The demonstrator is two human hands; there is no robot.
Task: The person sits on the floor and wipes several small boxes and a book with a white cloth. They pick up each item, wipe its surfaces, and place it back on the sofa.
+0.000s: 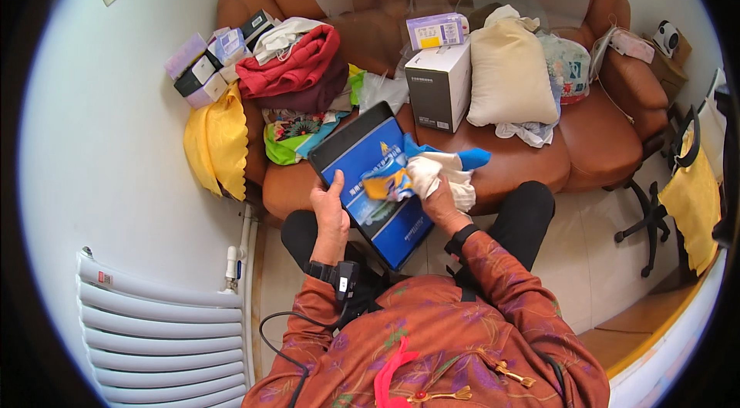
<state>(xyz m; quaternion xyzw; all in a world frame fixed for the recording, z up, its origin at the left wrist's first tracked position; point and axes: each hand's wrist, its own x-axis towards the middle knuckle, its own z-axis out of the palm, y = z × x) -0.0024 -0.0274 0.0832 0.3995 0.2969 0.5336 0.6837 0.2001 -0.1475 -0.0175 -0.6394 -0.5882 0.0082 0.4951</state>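
A flat, rectangular blue-and-black board or folder (370,223) bearing writing and pictures is tilted above my lap. My left hand (331,208) grips its left edge, the thumb lying on the front face. In my right hand (442,205) is a bunched white cloth (430,171) with blue and yellow patterned parts, held against or just over the right side of the board. The yellow patterned end is blurred. Whether the cloth touches the surface there, I cannot tell. My right fingers are partly hidden by the cloth.
Beyond my knees is a brown leather sofa (520,168). It holds red clothing (295,64), a tall dark-and-white box (437,87), a cream pillow (509,75) and plastic bags. Small boxes and a yellow cloth (214,142) lie at its left arm. A white radiator (162,327) stands left; a swivel chair's base (650,214) is right.
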